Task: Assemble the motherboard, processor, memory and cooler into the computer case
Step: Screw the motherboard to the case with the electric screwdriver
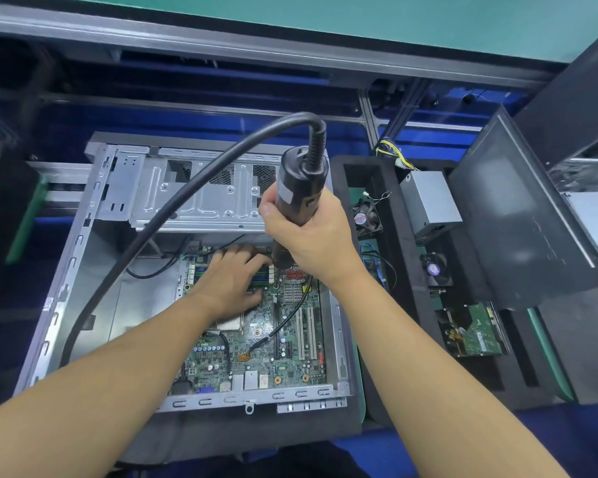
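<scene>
**Q:** Where is the motherboard [256, 339]?
**A:** Flat inside the computer case [76, 270], under the spread fingers [246, 258] of the left hand [232, 281], which is likely steadying it.
**Q:** The right hand [311, 236]?
**A:** Fingers wrapped round the upright electric screwdriver [297, 198], its bit just beside the left fingertips.

The open grey sheet-metal computer case [83, 236] lies on its side at centre. The green printed motherboard [256, 357] sits inside it toward 5 o'clock, and the perforated metal drive cage [194, 198] toward 12 o'clock. A black foam tray [408, 298] lies at the case's 3 o'clock. It holds a boxy metal power supply [428, 201] at 12 o'clock and a bare hard drive [477, 332] at 5 o'clock. A black corded electric screwdriver [297, 188] stands upright over the motherboard's 12 o'clock edge.
</scene>
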Action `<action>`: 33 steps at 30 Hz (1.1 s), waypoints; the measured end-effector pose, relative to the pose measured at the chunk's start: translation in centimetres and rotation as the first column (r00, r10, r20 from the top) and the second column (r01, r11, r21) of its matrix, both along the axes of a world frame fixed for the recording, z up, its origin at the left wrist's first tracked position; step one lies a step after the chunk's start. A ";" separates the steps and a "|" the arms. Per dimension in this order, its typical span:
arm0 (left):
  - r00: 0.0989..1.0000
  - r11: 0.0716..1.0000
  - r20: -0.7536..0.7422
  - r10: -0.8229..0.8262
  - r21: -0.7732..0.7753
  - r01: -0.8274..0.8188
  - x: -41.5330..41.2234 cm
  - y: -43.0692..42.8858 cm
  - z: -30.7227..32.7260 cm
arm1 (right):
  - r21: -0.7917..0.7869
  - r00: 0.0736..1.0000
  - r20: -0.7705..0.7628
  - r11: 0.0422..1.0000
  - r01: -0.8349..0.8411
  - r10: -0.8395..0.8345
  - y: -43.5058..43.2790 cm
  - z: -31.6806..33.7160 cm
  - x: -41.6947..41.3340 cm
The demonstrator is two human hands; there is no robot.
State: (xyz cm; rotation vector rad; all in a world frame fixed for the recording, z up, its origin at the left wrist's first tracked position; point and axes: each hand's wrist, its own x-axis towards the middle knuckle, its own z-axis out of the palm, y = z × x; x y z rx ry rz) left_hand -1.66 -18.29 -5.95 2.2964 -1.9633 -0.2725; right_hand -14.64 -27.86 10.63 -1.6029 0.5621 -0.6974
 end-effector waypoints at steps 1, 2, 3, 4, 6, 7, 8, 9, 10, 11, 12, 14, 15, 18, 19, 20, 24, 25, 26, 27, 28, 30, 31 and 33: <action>1.000 1.000 0.003 0.001 -0.002 -0.001 0.0 0.0 0.0 | 0.001 1.000 0.005 1.000 -0.005 0.005 0.0 0.1 0.0; 1.000 1.000 0.003 0.003 -0.002 -0.003 0.0 0.1 -0.1 | 0.001 1.000 0.010 1.000 -0.011 0.011 0.0 0.0 0.0; 1.000 1.000 0.000 0.003 0.001 -0.003 0.0 0.1 -0.1 | 0.000 1.000 0.012 1.000 -0.014 0.014 0.0 0.0 -0.1; 1.000 1.000 -0.005 0.002 0.007 -0.002 0.0 0.0 -0.1 | -0.001 1.000 0.011 1.000 -0.012 0.012 -0.1 0.0 -0.1; 1.000 0.999 -0.018 0.000 0.037 0.001 0.0 0.0 0.1 | 0.002 1.000 0.002 1.000 -0.014 0.014 0.0 0.0 0.0; 1.000 0.998 -0.028 -0.003 0.055 0.005 0.0 0.0 0.2 | 0.002 1.000 -0.002 1.000 -0.024 0.024 0.1 0.1 0.0; 0.999 0.998 -0.043 -0.006 0.066 0.009 0.0 0.0 0.3 | -0.003 0.999 -0.003 0.999 -0.038 0.038 0.2 0.3 0.0; 0.998 0.998 -0.065 -0.008 0.065 0.012 0.1 0.0 0.6 | -0.009 0.999 0.003 0.999 -0.047 0.047 0.2 0.6 0.0; 0.995 0.999 -0.098 -0.010 0.043 0.014 0.1 0.0 1.1 | -0.009 0.999 0.020 0.999 -0.045 0.045 0.4 0.9 0.1; 0.989 1.000 -0.146 -0.016 -0.004 0.016 0.1 0.0 1.8 | -0.007 0.998 0.046 0.999 -0.036 0.036 0.5 1.5 0.2; 0.978 0.998 -0.205 -0.023 -0.064 0.010 0.1 0.0 2.7 | -0.010 0.997 0.077 1.000 -0.027 0.027 0.7 2.2 0.3; 0.946 0.989 -0.323 -0.016 -0.143 -0.032 -0.2 0.0 4.6 | -0.040 0.991 0.135 0.999 -0.019 0.024 0.9 4.1 0.7; 0.935 0.985 -0.354 -0.007 -0.161 -0.054 -0.4 0.0 5.6 | -0.059 0.988 0.154 0.998 -0.013 0.022 1.0 5.2 0.8; 0.916 0.956 -0.401 -0.025 -0.276 -0.095 -1.6 -0.3 8.4 | -0.117 0.980 0.199 0.993 0.031 -0.007 1.0 8.4 0.8; 0.901 0.940 -0.432 -0.040 -0.321 -0.112 -2.0 -0.4 9.5 | -0.145 0.978 0.209 0.988 0.044 -0.012 1.0 9.4 0.6; 0.884 0.923 -0.464 -0.053 -0.360 -0.133 -2.6 -0.7 10.5 | -0.177 0.977 0.214 0.982 0.060 -0.021 1.0 10.4 0.4; 0.830 0.899 -0.547 -0.112 -0.412 -0.151 -5.0 -2.5 13.6 | -0.264 0.973 0.210 0.953 0.151 -0.096 0.9 13.4 -1.7; 0.821 0.900 -0.557 -0.127 -0.413 -0.141 -5.6 -2.9 14.0 | -0.275 0.971 0.205 0.946 0.174 -0.119 0.9 13.8 -2.4; 0.812 0.904 -0.566 -0.142 -0.408 -0.127 -6.4 -3.4 14.3 | -0.286 0.969 0.197 0.937 0.202 -0.149 0.8 14.2 -3.3; 0.805 0.910 -0.572 -0.156 -0.401 -0.108 -7.1 -3.7 14.5 | -0.295 0.966 0.187 0.928 0.230 -0.180 0.6 14.3 -4.4; 0.805 0.915 -0.569 -0.169 -0.395 -0.087 -7.9 -4.1 14.7 | -0.300 0.961 0.176 0.919 0.257 -0.211 0.5 14.4 -5.5; 0.820 0.925 -0.542 -0.186 -0.377 -0.040 -9.6 -4.9 14.8 | -0.300 0.948 0.155 0.902 0.312 -0.276 0.2 14.1 -7.8; 0.824 0.932 -0.533 -0.193 -0.363 -0.017 -10.5 -5.3 14.9 | -0.296 0.941 0.144 0.894 0.336 -0.306 -0.1 13.8 -9.0; 0.837 0.941 -0.507 -0.203 -0.339 0.023 -12.3 -6.2 14.6 | -0.285 0.929 0.126 0.884 0.370 -0.348 -0.6 12.9 -11.2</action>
